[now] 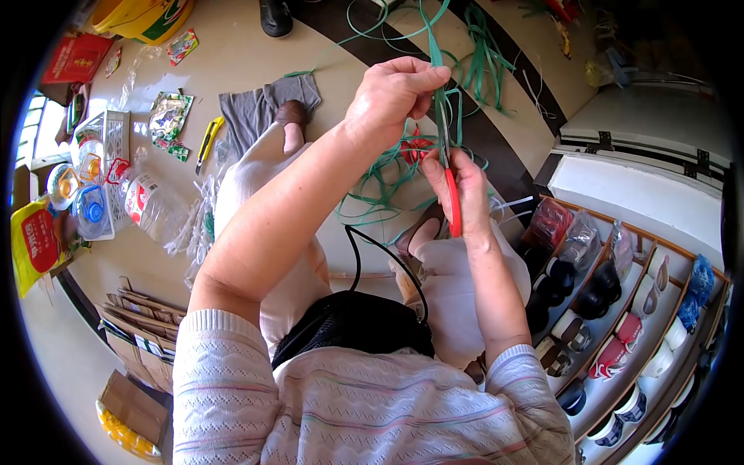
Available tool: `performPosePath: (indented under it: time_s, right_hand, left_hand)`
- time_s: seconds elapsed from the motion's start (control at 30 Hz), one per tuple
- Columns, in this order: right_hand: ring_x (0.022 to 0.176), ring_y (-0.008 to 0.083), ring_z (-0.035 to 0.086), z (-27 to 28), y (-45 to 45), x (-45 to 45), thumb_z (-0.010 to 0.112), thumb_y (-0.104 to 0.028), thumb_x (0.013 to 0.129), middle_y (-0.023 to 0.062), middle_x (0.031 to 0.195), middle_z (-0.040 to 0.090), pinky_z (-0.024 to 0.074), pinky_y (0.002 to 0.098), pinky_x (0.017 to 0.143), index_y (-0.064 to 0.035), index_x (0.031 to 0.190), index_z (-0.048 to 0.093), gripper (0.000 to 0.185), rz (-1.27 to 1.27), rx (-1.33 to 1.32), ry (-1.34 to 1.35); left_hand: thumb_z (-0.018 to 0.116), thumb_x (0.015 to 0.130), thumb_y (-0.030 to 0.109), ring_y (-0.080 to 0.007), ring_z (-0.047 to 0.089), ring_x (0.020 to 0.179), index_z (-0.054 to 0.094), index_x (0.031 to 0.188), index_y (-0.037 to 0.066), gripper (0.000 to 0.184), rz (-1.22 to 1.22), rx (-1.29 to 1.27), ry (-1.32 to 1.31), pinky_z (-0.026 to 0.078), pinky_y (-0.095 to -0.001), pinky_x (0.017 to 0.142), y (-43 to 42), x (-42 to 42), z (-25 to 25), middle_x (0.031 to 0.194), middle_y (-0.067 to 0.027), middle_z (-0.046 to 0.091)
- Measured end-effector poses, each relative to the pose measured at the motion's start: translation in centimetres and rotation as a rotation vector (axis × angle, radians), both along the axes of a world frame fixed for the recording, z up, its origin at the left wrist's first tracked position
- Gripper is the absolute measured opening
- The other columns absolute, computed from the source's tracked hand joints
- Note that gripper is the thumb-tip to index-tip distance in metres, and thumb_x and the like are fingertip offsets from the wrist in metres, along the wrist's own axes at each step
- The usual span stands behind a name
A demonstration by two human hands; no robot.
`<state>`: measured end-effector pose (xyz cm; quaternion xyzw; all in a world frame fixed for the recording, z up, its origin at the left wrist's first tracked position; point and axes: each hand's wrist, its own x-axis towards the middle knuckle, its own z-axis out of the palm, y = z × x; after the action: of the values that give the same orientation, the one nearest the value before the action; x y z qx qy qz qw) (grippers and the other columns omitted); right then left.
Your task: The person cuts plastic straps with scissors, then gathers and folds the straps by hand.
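Observation:
My left hand (399, 93) pinches a bunch of green plastic strips (435, 54) between thumb and fingers, held up in front of me. Just below it, my right hand (463, 186) grips red-handled scissors (452, 198), their blades pointing up along the strips under my left hand. Whether the blades are apart or closed on the strips I cannot tell. More green strips hang in a loose tangle (380, 174) beneath my hands. Something red (417, 146) shows within that tangle, partly hidden by the strips.
Another bundle of green strips (484, 58) lies on the floor ahead. At left are a yellow utility knife (208, 143), a grey cloth (252, 108), a plastic bottle (155, 205) and a white crate (116, 147). A shoe rack (620, 333) stands on my right, flattened cardboard (136, 341) on my left.

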<state>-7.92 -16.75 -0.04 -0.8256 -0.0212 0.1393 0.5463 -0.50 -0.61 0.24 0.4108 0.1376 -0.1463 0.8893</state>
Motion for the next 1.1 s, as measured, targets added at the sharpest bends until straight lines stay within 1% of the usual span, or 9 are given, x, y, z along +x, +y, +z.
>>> performPosePath:
  time_s: [0.17,0.33,0.47,0.53,0.67,0.77,0.87,0.97,1.1]
  right_hand:
    - [0.062,0.0079,0.047,0.4,0.1,-0.1,0.069,-0.026,0.083,0.0004,0.066,0.054,0.0405,0.0224,0.059,-0.0027,0.087,0.058,0.026,-0.018,-0.060,0.024]
    - [0.061,0.0079,0.047,-0.3,0.1,-0.2,0.068,-0.027,0.083,0.0008,0.066,0.055,0.0401,0.0223,0.057,-0.0023,0.085,0.058,0.026,-0.033,0.009,0.046]
    - [0.061,0.0079,0.047,-0.6,0.1,0.1,0.067,-0.027,0.084,0.0008,0.065,0.055,0.0400,0.0224,0.057,-0.0022,0.084,0.059,0.026,-0.042,0.042,0.033]
    - [0.061,0.0077,0.047,-0.3,0.2,0.0,0.067,-0.026,0.084,0.0009,0.065,0.054,0.0398,0.0222,0.057,-0.0021,0.084,0.059,0.026,-0.020,-0.008,0.007]
    - [0.061,0.0076,0.046,0.2,0.2,-0.3,0.068,-0.025,0.083,0.0006,0.066,0.055,0.0392,0.0219,0.057,-0.0019,0.083,0.058,0.025,0.005,-0.051,0.011]
    - [0.060,0.0074,0.045,-0.2,0.1,-0.3,0.068,-0.024,0.084,-0.0003,0.066,0.054,0.0387,0.0217,0.056,-0.0018,0.083,0.058,0.024,-0.009,0.068,0.059]
    - [0.045,0.0000,0.035,-1.5,0.0,-0.1,0.063,-0.029,0.087,-0.0072,0.060,0.045,0.0254,0.0170,0.040,-0.0060,0.089,0.056,0.024,0.039,0.092,-0.077]
    - [0.059,0.0068,0.044,-0.6,0.1,0.1,0.067,-0.027,0.084,-0.0020,0.064,0.051,0.0374,0.0213,0.055,-0.0021,0.082,0.058,0.026,-0.017,0.108,0.043]
    - [0.058,0.0070,0.044,-0.3,0.0,0.0,0.067,-0.029,0.084,-0.0024,0.062,0.050,0.0363,0.0213,0.054,-0.0022,0.083,0.058,0.028,-0.014,0.077,0.069]
  left_hand:
    - [0.072,0.078,0.017,-0.0088,0.045,0.050,0.057,0.076,0.006,0.019,0.009,-0.003,0.001,0.032,-0.0216,0.047,0.0,0.1,0.0,0.060,0.0011,0.051]
    - [0.072,0.079,0.017,-0.0084,0.044,0.051,0.058,0.077,0.006,0.018,0.031,-0.029,0.006,0.033,-0.0215,0.047,-0.2,0.0,-0.1,0.062,0.0015,0.051]
    - [0.070,0.080,0.016,-0.0087,0.045,0.052,0.058,0.078,0.004,0.017,-0.012,-0.061,0.048,0.034,-0.0215,0.048,-0.4,-0.4,-0.1,0.065,0.0009,0.052]
    - [0.070,0.080,0.015,-0.0089,0.046,0.053,0.059,0.079,0.003,0.016,-0.001,-0.097,0.057,0.034,-0.0217,0.048,-0.2,-0.3,-0.1,0.066,0.0005,0.052]
    - [0.068,0.081,0.012,-0.0094,0.047,0.053,0.059,0.079,0.003,0.013,0.046,-0.063,0.021,0.035,-0.0222,0.049,0.8,0.7,-0.1,0.065,0.0002,0.052]
    - [0.068,0.081,0.012,-0.0090,0.048,0.053,0.059,0.079,0.003,0.013,0.076,-0.017,-0.001,0.037,-0.0221,0.049,0.6,0.7,0.1,0.065,0.0003,0.053]
    - [0.070,0.080,0.014,-0.0088,0.048,0.053,0.059,0.079,0.004,0.014,0.029,0.023,-0.010,0.038,-0.0218,0.050,0.1,-0.1,0.2,0.065,0.0000,0.054]
    - [0.071,0.080,0.015,-0.0086,0.048,0.053,0.059,0.080,0.005,0.015,0.037,0.039,-0.022,0.038,-0.0215,0.050,0.0,-0.1,0.3,0.064,0.0003,0.054]
    - [0.071,0.079,0.016,-0.0085,0.048,0.053,0.059,0.080,0.005,0.016,0.042,0.027,-0.029,0.037,-0.0214,0.050,0.0,0.0,0.1,0.063,0.0007,0.054]
